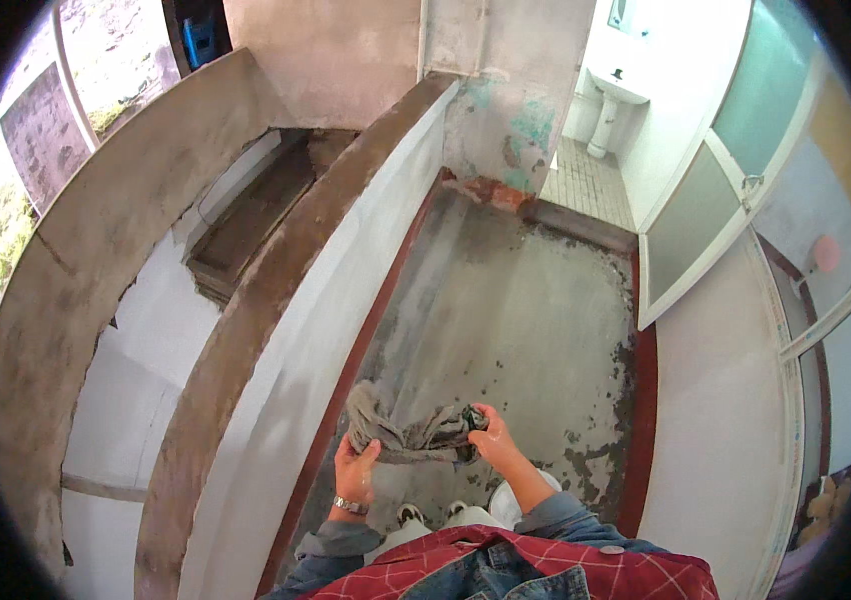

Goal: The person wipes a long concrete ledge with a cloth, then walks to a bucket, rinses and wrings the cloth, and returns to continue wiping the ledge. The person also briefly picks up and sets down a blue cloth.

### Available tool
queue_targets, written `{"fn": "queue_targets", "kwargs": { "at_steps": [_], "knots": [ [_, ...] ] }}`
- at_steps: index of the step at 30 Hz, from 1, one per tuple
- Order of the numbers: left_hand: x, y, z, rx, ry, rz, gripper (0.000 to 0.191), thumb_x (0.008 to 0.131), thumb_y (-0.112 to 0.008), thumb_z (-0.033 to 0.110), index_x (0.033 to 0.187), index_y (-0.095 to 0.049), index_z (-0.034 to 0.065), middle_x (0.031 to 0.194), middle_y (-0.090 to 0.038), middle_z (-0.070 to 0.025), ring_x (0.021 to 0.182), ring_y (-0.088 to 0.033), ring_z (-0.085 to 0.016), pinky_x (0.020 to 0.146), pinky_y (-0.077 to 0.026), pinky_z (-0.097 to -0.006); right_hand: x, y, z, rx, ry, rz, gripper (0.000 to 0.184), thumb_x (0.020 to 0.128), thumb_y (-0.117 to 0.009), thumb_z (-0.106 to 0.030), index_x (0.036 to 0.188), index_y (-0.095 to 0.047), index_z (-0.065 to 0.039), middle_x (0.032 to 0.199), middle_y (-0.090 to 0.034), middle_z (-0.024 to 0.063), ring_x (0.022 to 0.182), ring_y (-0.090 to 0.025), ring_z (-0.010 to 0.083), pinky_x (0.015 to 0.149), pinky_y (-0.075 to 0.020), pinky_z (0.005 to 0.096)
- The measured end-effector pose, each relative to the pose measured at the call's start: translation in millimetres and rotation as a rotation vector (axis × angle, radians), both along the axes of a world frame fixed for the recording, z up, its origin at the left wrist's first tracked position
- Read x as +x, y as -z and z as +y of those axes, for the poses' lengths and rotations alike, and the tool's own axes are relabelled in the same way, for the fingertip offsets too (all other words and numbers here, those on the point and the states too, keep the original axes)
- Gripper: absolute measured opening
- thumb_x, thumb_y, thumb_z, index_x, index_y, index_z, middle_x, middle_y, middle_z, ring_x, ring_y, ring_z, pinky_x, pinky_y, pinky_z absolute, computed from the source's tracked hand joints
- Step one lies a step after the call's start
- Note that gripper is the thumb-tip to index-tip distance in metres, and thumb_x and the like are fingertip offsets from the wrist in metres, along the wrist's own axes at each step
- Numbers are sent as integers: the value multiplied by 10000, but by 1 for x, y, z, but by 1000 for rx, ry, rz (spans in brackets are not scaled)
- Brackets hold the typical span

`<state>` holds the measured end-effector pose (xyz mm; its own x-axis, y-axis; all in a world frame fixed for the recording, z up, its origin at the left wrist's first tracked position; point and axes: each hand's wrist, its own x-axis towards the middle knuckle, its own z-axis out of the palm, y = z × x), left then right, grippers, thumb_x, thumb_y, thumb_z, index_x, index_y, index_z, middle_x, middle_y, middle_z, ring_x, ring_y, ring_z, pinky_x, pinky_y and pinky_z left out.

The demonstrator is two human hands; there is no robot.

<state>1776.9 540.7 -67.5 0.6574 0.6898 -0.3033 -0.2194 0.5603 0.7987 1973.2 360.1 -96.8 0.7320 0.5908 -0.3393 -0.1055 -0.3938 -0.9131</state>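
Note:
A crumpled grey-brown cloth (414, 435) is stretched between my two hands above the concrete floor. Its left end is in my left hand (358, 469), with the thumb on top and a metal wristwatch on the wrist. My right hand (491, 436) grips the other end, where the fabric looks darker and bunched. Part of the cloth rises in a loose fold near my left hand. Below my right forearm stands a white bucket (502, 504), partly hidden by the arm; what it holds cannot be seen.
A low wall with a brown top (275, 300) runs along the left, beside a stairwell (253, 217). On the right are a white wall (718, 390) and an open framed door (695, 217). Ahead, a raised sill (583, 223) borders a tiled washroom with a pedestal basin (617, 88).

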Motion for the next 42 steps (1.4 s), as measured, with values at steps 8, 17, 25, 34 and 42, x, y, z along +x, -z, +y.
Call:
{"fn": "queue_targets", "kwargs": {
  "at_steps": [8,17,25,34,42],
  "knots": [
    [129,-57,27,74,-22,-237,435,975,-587,90,1390,-466,37,1301,-603,-89,1162,-588,-222,982,-485,-393,94,26,31,-108,-258,263,788,857,-767,-345,1460,-376,-20,1155,-669,176,912,-658,226,800,-533,364],
    [358,-91,43,431,294,59,640,792,-594,-70,1417,-486,11,1327,-579,-99,1171,-569,-188,1005,-445,-322,318,-53,76,382,-400,368,817,881,-746,-428,1456,-381,23,1172,-649,112,1016,-612,193,898,-495,332],
    [474,-82,77,643,345,176,589,705,-528,-92,1286,-580,-18,1169,-630,-67,1085,-591,-173,947,-463,-297,439,-60,104,21,-304,197,581,899,-716,-439,1125,-596,83,1011,-676,100,946,-623,184,825,-510,332],
    [588,-73,197,127,117,-69,290,947,-521,65,1201,-621,-34,1033,-687,-72,896,-635,-145,809,-510,-282,583,-57,171,321,-26,107,280,918,-652,-224,1025,-670,34,909,-642,26,808,-544,103,719,-457,289],
    [670,-110,311,877,104,100,286,943,-610,109,1219,-668,65,1126,-687,-127,929,-645,-144,827,-516,-314,696,-116,319,126,-129,-304,252,855,-597,-104,1062,-636,34,920,-667,63,851,-574,137,778,-467,285]
  ]
}}
